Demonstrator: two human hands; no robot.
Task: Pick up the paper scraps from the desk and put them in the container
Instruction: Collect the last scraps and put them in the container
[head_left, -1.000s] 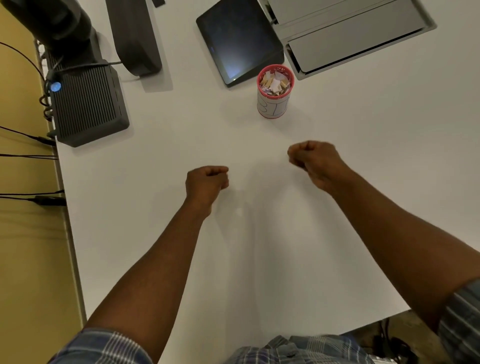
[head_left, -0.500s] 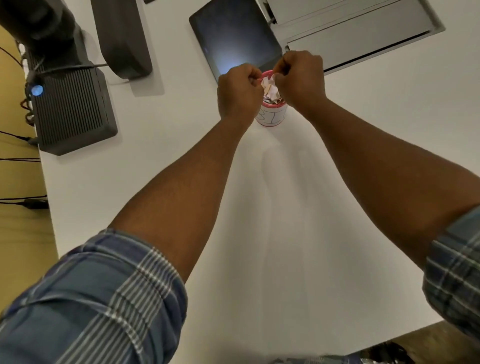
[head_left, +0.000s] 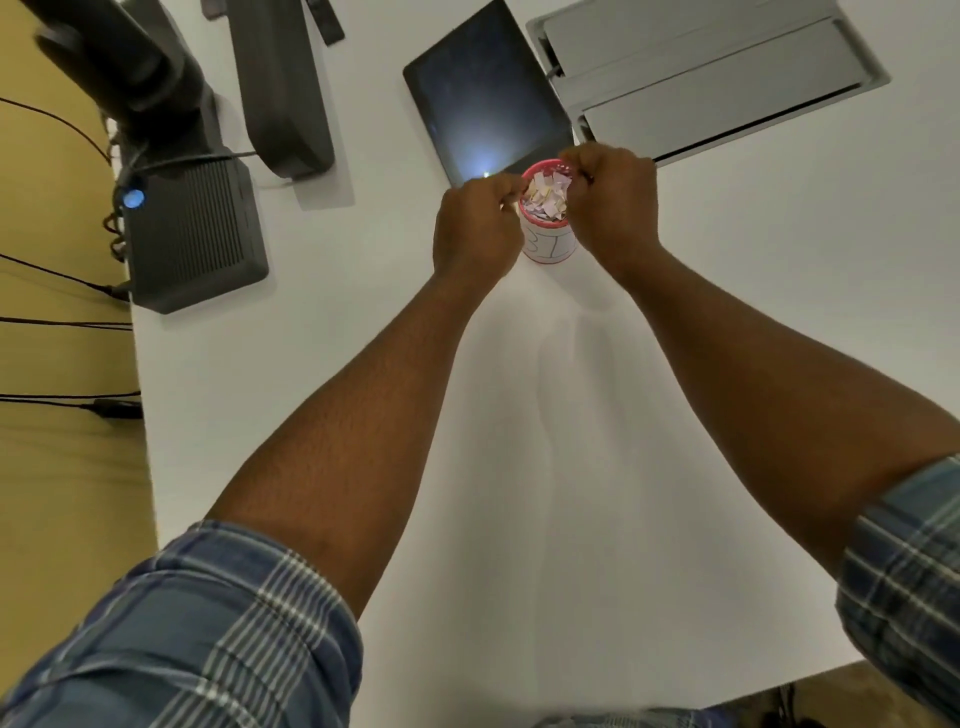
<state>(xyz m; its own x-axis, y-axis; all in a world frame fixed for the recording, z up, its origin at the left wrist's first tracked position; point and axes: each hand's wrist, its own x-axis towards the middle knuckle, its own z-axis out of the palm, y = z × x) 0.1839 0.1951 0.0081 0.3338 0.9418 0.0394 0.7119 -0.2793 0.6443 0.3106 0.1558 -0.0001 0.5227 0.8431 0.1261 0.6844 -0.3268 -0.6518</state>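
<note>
On the white desk (head_left: 675, 415), just in front of the dark tablet (head_left: 483, 104), I see the pink-rimmed container (head_left: 549, 244) heaped with paper scraps (head_left: 548, 195). My left hand (head_left: 475, 234) and right hand (head_left: 613, 208) flank its rim, fingers curled tight; any pinched scrap is hidden.

Counts, all placed vs. the container (head_left: 546, 248): 1 container, pink-rimmed, on 1 white desk (head_left: 727, 322). 2 hands, left hand (head_left: 475, 228) just left of it, right hand (head_left: 613, 210) just right. Paper scraps (head_left: 545, 196) inside it: too many and too small to count, maybe a dozen+. 1 dark tablet (head_left: 483, 104) just behind. 1 grey tray unit (head_left: 711, 78) behind-right. 1 black box w/ blue light (head_left: 192, 234) far left. 2 dark stands (head_left: 280, 83) behind-left.
</note>
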